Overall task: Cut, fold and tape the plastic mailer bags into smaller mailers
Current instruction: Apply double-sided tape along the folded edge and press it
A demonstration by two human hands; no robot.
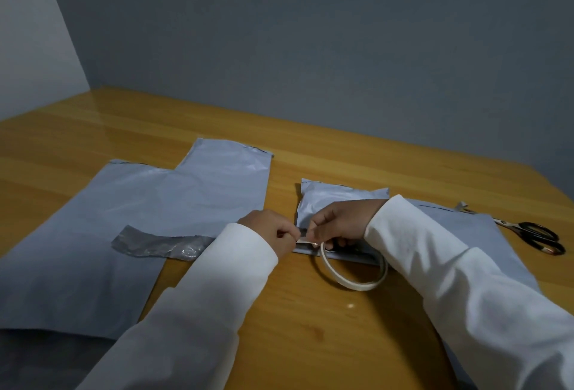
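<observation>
Just in front of the tape roll, at its near-left edge, my two hands meet over the small folded mailer. My left hand pinches the free end of the tape between thumb and fingertips; my right hand curls around the roll's upper rim and pinches the strip beside the left. The roll leans tilted, its lower arc resting on the worktop, its upper arc over the mailer's near edge.

I judge the tape thin, limp and sticky: it will curl onto itself if slack, so I would keep it taut between both pinches. The mailer looks light, slick and soft, likely to slide on the glossy wood unless pressed down.

Left of the roll lie two larger uncut mailer bags, flat and overlapping, with a crinkled cut-off strip on them. Right of the roll, beyond another grey sheet under my sleeve, rest the scissors, untouched.
</observation>
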